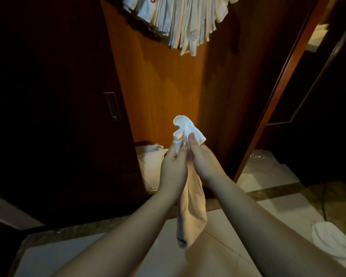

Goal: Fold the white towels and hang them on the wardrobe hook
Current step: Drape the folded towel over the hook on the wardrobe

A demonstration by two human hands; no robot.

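1. Landmark: the orange-brown wardrobe panel (pixel 154 80), upright at the centre of the head view. All positions below are given relative to it.
2. Left hand (pixel 173 166): raised in front of the lower part of the panel. Thumb and fingers are curled round a white towel (pixel 190 200), pinching its bunched upper part.
3. Right hand (pixel 203 160): just beside the left hand, touching it, also in front of the lower panel. Its thumb presses the same cloth from the right; the grip is closed on the cloth. The remaining fingers lie behind the towel and cannot be seen.
4. The towel: its crumpled upper end stands above both hands against the panel's lower half. The rest hangs slack below the hands, between the forearms, with a grey mark near its bottom edge.
5. Hung towels (pixel 180 19): a bundle of white folded cloths hangs in front of the top of the panel, some carrying red or grey emblems. The hook itself cannot be made out.
6. White cloth pile (pixel 152 166): at the foot of the panel, left of the hands.
7. Dark door (pixel 54 108) with a recessed metal handle (pixel 112 105): left of the panel.
8. Another white towel (pixel 334 240): on the pale tiled floor (pixel 218 232), well to the right of the panel.
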